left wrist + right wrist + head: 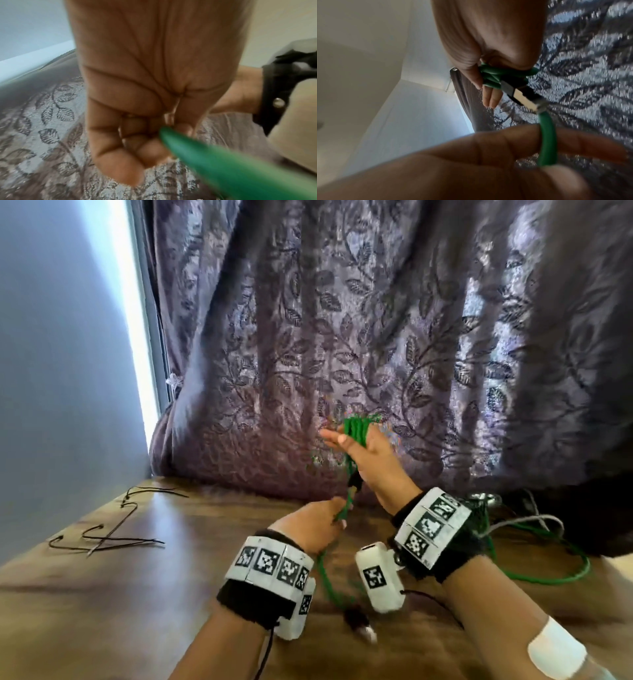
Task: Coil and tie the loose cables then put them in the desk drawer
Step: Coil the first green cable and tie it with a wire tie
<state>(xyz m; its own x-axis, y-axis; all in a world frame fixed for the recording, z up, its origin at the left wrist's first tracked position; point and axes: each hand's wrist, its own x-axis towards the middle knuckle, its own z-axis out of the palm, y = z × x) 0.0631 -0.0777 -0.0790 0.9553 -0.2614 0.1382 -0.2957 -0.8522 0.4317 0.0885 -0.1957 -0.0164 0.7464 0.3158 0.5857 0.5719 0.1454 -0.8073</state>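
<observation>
A green cable (356, 428) is wound in several turns around my raised right hand (363, 446), whose fingers point up and left. In the right wrist view the thumb of that right hand (488, 47) presses on the coils, and a black and metal plug (522, 94) hangs beside them. Lower down, my left hand (315, 525) grips the same cable (547, 142) just under the plug. The left wrist view shows the left hand (137, 128) as a fist with the cable (223, 169) running out of it. The cable's other plug (359, 623) lies on the wooden desk (171, 594). No drawer is in view.
Several black ties (102, 535) lie on the desk at the left. A slack loop of green cable (555, 573) and a grey cable (534, 520) lie at the right. A purple leaf-patterned curtain (376, 320) hangs along the desk's back edge. A wall stands at the left.
</observation>
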